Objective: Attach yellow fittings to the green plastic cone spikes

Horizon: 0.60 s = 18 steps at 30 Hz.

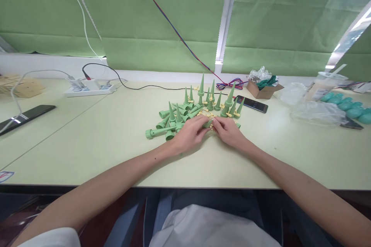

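Note:
Both my hands meet at the middle of the pale green table (pixel 116 150). My left hand (pixel 191 133) and my right hand (pixel 227 130) pinch one green cone-shaped spike (pixel 208 123) between their fingertips, next to a small yellow part that is hard to make out. Right behind the hands lies a pile of several green cone spikes (pixel 199 104); some stand upright with yellow pieces at their bases, and others lie on their sides to the left (pixel 162 131).
A dark phone (pixel 251 104) lies behind the pile. A small cardboard box (pixel 263 89), clear plastic bags (pixel 315 114), a plastic cup (pixel 324 85) and teal parts (pixel 348 108) sit at right. A power strip (pixel 87 88) with cables and another phone (pixel 26 117) are at left.

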### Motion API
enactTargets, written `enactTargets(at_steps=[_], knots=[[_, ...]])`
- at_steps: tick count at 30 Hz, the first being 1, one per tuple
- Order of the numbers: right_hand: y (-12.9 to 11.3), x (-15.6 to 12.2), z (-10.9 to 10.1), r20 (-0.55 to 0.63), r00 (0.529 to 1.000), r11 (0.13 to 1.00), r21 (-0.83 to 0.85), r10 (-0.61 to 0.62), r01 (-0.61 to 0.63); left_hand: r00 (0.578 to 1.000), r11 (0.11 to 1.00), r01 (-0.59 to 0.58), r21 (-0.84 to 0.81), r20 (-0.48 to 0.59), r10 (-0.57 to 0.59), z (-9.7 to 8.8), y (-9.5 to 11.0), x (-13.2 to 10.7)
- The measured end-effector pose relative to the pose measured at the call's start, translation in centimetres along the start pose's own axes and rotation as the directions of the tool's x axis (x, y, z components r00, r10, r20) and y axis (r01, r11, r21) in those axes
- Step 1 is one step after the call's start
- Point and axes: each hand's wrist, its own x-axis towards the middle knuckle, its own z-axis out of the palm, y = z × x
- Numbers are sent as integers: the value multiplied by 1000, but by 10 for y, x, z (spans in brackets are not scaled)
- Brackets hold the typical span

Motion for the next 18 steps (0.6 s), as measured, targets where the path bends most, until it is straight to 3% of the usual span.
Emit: enactTargets(at_steps=[6, 14, 18], knots=[[3, 0, 0, 12, 1000, 1000, -23, 1, 0, 992, 993, -116, 14, 45, 115, 1, 0, -2], [1, 0, 0, -40, 998, 999, 16, 38, -38, 996, 997, -81, -9, 20, 81, 3, -1, -1], [2, 0, 0, -93, 993, 996, 48, 79, -74, 998, 999, -47, -25, -43, 46, 3, 0, -1]])
